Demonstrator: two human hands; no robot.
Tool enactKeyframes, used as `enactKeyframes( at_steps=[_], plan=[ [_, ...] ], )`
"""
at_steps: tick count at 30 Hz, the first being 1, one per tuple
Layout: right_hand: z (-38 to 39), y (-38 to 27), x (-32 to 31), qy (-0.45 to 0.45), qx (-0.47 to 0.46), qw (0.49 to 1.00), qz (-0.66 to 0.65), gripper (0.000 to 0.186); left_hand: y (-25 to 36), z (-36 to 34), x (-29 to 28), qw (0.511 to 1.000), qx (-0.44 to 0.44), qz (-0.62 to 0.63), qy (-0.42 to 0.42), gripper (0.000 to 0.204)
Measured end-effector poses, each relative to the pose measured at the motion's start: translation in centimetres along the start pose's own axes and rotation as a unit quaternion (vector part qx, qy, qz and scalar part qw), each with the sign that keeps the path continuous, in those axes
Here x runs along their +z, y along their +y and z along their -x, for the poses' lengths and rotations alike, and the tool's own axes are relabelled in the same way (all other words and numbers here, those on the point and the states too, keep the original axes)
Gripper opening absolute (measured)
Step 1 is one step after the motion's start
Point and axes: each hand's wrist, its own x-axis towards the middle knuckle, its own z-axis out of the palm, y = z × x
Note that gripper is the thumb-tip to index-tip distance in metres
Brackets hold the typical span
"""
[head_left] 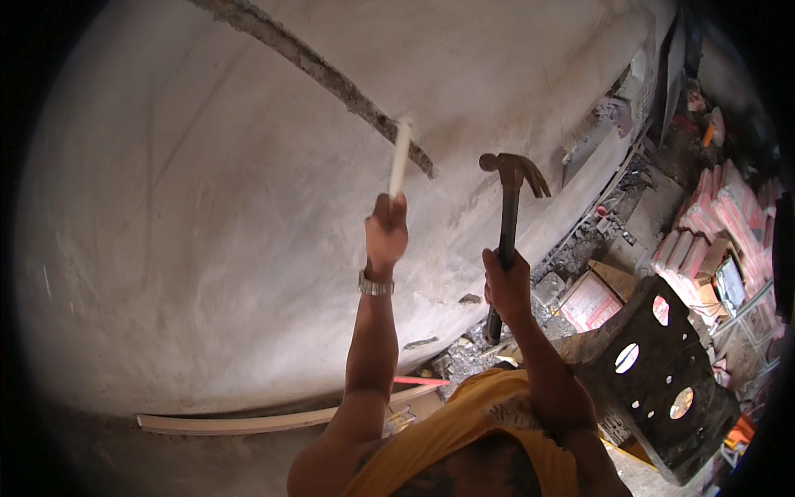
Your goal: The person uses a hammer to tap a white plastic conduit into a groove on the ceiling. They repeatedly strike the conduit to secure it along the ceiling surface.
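Observation:
My left hand (386, 234), with a metal watch at the wrist, is closed round a pale, straight chisel (400, 161). The chisel's far end meets the plastered wall (207, 248) beside the lower end of a rough groove (331, 79), which runs diagonally up to the left. In my right hand (510, 286) is a claw hammer (510, 207), gripped by its dark handle. Its head is raised to the right of the chisel, apart from it, with the claw pointing right. The chisel's tip is blurred, so its exact contact is hard to make out.
Rubble (571, 240) lies along the wall's foot at the right. Beyond it are stacked pink-and-white packages (720, 207). A dark panel with holes (662, 373) stands by my right arm. A long wooden strip (248, 424) lies along the wall's lower left. The wall has a ragged opening (584, 153).

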Motion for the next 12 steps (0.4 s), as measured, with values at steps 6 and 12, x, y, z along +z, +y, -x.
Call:
enactKeyframes(
  at_steps=[6, 12],
  plan=[
    [0.1, 0.0, -0.1, -0.008, 0.005, 1.000, 0.004, 0.026, 4.1, 3.2, 1.5, 0.998, -0.041, 0.039, -0.024, 0.034],
    [0.4, 0.5, 0.1, -0.038, 0.005, 0.999, -0.015, 0.020, 2.6, 2.1, 0.1, 0.997, -0.041, -0.023, 0.059, 0.034]
  ],
)
